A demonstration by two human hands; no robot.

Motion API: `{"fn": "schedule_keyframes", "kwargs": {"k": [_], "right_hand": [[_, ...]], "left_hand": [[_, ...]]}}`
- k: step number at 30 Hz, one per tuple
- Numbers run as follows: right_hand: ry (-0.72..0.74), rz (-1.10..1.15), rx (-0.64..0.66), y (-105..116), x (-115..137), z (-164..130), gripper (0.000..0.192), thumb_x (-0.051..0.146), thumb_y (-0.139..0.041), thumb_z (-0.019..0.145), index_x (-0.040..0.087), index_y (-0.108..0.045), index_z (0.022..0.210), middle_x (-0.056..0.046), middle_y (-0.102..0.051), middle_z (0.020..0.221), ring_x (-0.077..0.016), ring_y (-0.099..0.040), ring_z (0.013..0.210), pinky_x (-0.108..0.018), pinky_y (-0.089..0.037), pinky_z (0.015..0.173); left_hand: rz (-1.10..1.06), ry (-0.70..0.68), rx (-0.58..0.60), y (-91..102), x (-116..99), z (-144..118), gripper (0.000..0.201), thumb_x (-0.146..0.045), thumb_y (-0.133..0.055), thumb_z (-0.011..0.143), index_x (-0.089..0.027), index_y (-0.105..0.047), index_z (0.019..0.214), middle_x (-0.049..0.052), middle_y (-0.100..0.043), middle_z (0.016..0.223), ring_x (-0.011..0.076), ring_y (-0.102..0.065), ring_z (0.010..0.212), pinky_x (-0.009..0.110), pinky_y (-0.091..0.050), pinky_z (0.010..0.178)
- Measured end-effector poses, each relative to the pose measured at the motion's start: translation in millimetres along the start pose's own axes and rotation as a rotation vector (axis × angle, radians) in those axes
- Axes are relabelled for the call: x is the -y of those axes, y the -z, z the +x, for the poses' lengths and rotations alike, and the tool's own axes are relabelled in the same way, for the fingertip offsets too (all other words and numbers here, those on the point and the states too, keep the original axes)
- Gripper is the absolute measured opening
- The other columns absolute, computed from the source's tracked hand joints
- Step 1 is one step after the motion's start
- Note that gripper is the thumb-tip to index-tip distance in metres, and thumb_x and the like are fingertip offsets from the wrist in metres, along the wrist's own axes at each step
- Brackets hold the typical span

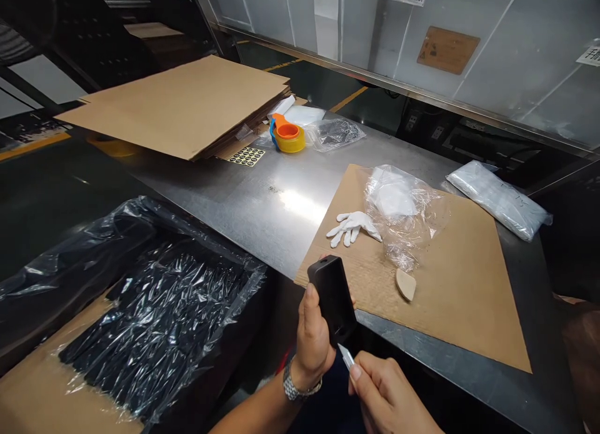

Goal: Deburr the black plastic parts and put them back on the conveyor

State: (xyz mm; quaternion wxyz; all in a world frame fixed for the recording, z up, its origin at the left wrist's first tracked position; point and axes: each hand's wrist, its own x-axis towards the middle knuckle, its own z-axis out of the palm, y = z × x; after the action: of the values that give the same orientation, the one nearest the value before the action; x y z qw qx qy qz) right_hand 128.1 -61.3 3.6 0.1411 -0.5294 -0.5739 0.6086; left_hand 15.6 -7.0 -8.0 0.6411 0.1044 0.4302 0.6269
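In the head view, a black plastic casing is gripped by the left hand, fingers wrapped round its left edge and back, thumb along the near side. The casing is held above the near edge of the steel table, its long axis running up and slightly leftward, away from the wrist, its lower end pointing toward the right hand. A metal watch is worn on the left wrist.

The right hand is closed on a small blade, pinched between thumb and forefinger; only the pale tip is seen. The tip lies just up and left of the right fingertips, touching or nearly touching the casing's lower end; actual contact cannot be told. The right hand is thus the nearer to that lower end, the left being set along the casing's middle.

Beyond the left fingers, a cardboard sheet is laid on the table, carrying a white glove, a crumpled clear bag and a small tan wedge. Left of the left hand, a carton lined with black parts in clear film is seen. Far past the fingers, stacked flat cardboard and a yellow tape roll are found.
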Motion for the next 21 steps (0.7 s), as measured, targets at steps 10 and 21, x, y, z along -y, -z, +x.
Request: {"fn": "schedule_keyframes", "kwargs": {"k": [10, 21], "right_hand": [[0.395, -0.595, -0.396, -1, -5, -9, 0.02, 0.019, -0.036, 0.09, 0.013, -0.055, 0.092, 0.002, -0.053, 0.055, -0.0094, -0.05, 0.044, -0.021, -0.032, 0.043], [0.709, -1.288, -0.731, -17, -7, -6, 0.023, 0.005, -0.048, 0.081, 0.002, -0.063, 0.097, 0.002, -0.048, 0.045, -0.0091, -0.045, 0.037, -0.025, -0.029, 0.037]], "left_hand": [[-0.292, -0.119, -0.115, -9.1, -4, 1, 0.042, -0.049, -0.039, 0.084, -0.03, -0.051, 0.12, 0.0, -0.06, 0.072, 0.0148, -0.058, 0.061, 0.028, -0.05, 0.059], [-0.32, -0.26, -0.1, -8.3, -7, -5, 0.042, -0.048, -0.04, 0.081, -0.044, -0.045, 0.122, -0.001, -0.059, 0.074, 0.015, -0.055, 0.064, 0.028, -0.049, 0.063]]}}
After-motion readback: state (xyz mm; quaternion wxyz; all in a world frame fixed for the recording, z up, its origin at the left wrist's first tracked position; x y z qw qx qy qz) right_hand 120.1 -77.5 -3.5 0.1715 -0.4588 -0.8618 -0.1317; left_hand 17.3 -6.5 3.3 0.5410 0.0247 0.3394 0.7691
